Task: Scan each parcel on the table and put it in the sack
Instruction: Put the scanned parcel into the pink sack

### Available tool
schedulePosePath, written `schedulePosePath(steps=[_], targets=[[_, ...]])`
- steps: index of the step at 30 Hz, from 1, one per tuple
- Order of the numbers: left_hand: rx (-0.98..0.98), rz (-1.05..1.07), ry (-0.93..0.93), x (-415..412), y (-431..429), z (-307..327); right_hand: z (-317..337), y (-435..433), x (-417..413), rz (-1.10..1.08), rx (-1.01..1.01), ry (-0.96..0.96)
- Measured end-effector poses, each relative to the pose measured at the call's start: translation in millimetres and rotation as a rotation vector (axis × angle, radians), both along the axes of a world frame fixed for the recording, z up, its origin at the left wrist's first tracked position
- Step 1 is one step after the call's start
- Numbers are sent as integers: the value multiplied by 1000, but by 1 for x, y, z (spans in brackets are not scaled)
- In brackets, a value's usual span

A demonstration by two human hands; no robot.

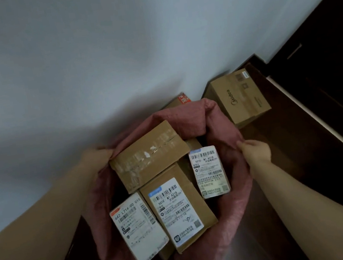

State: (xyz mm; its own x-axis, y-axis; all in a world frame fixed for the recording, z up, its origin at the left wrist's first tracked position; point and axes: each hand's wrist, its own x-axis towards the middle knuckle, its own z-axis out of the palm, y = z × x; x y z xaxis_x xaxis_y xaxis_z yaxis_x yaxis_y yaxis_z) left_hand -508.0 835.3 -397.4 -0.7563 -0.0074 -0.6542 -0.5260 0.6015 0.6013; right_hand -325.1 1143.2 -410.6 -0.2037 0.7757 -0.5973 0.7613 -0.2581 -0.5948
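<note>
Head view: left hand [97,154] and right hand [256,151] clutch opposite rims of the pink woven sack [219,122], its mouth of labelled cardboard parcels [173,209] lying centred between them, equally near.

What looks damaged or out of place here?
The top box in the sack has torn, patchy tape across its lid. Nothing else stands out, and nothing has spilled.
</note>
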Motion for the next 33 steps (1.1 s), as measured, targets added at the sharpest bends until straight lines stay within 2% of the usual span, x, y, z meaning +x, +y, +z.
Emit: schedulePosePath(steps=[2,5,8,12,15,18,20,22,23,26,28,33], targets=[[-70,-6,136,4,2,11,27,7,-3,-40,205,36],[-118,25,260,11,3,38,67,13,-7,-110,336,158],[-76,59,274,10,1,61,97,13,-16,-181,359,290],[-12,190,336,12,-2,106,150,-6,-26,-112,399,435],[194,235,303,12,-6,138,180,-34,-26,28,367,570],[307,243,187,24,-17,154,175,-59,-16,364,251,458],[228,220,116,42,-28,141,161,-66,-7,525,122,300],[107,236,76,66,-39,119,142,-70,-2,654,89,176],[85,287,61,78,-45,104,134,-70,0,690,88,137],[175,471,-93,122,-61,62,117,-76,3,707,100,82],[169,492,-179,151,-71,29,108,-76,4,724,137,77],[155,548,-214,184,-75,-30,86,-75,5,738,123,83]])
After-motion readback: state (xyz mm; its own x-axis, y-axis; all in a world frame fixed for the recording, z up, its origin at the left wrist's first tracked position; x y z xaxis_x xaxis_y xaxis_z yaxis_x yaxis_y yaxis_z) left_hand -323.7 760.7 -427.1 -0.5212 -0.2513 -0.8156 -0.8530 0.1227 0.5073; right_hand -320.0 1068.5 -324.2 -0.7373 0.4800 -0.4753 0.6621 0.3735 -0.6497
